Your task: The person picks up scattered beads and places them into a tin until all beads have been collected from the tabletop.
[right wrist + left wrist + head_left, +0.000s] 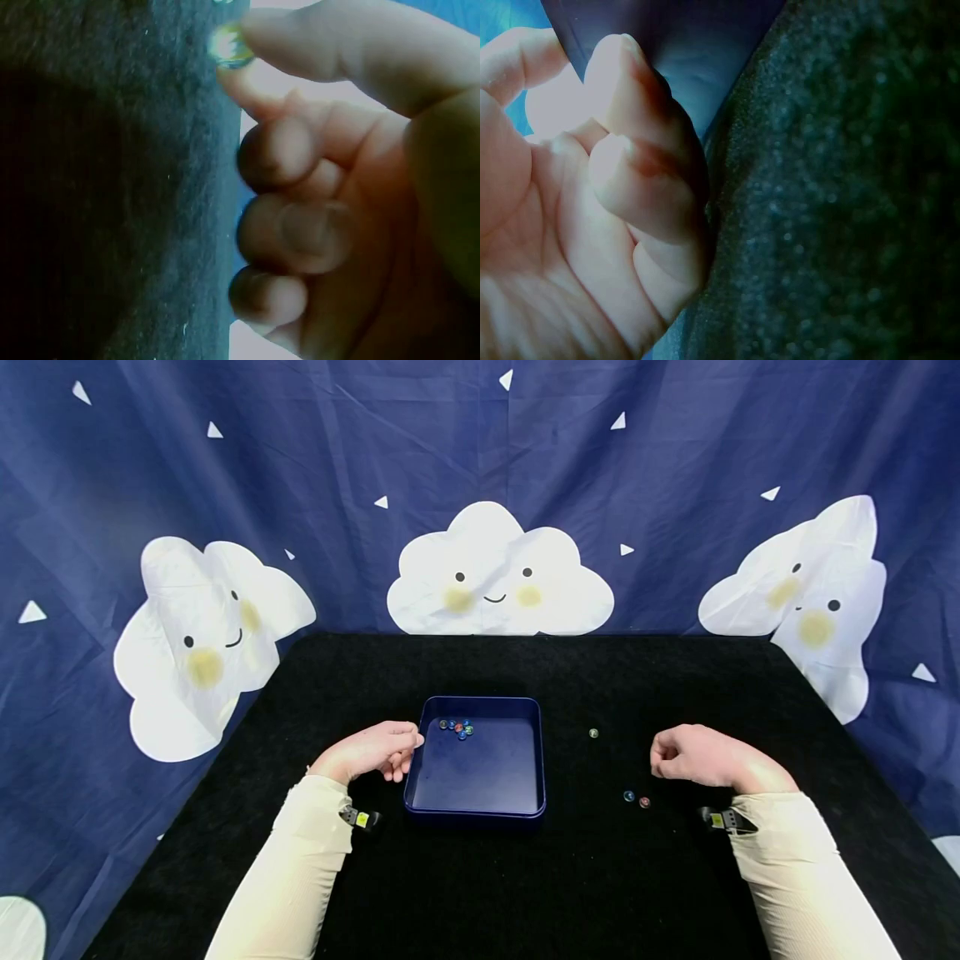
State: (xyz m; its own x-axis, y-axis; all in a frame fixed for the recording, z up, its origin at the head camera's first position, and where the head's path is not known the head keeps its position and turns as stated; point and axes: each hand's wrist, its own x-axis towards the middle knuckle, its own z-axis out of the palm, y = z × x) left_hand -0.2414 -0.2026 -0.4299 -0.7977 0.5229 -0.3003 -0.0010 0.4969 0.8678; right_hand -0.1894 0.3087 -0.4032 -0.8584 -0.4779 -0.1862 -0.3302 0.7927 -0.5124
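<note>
A shallow square dark-blue tray (pixel 480 777) lies on the black cloth, and my left hand (pixel 378 749) grips its left rim. Close up in the left wrist view, the tray's wall (pixel 712 71) rises by the curled fingers (pixel 649 187). Several small coloured glass marbles (pixel 461 735) sit together at the tray's back left. Off to the right of the tray, my right hand (pixel 697 755) is low over the cloth. It pinches a shiny yellow-green glass marble (pixel 232 46) between thumb and index finger, with the other fingers curled in. The head view hides this marble.
A greenish marble (pixel 593 733) rests between the tray and my right hand. Nearer to me lie a blue marble (pixel 628 796) and a reddish marble (pixel 645 802). Behind the black table (pixel 600 668) hangs a blue curtain (pixel 345 443) with white clouds.
</note>
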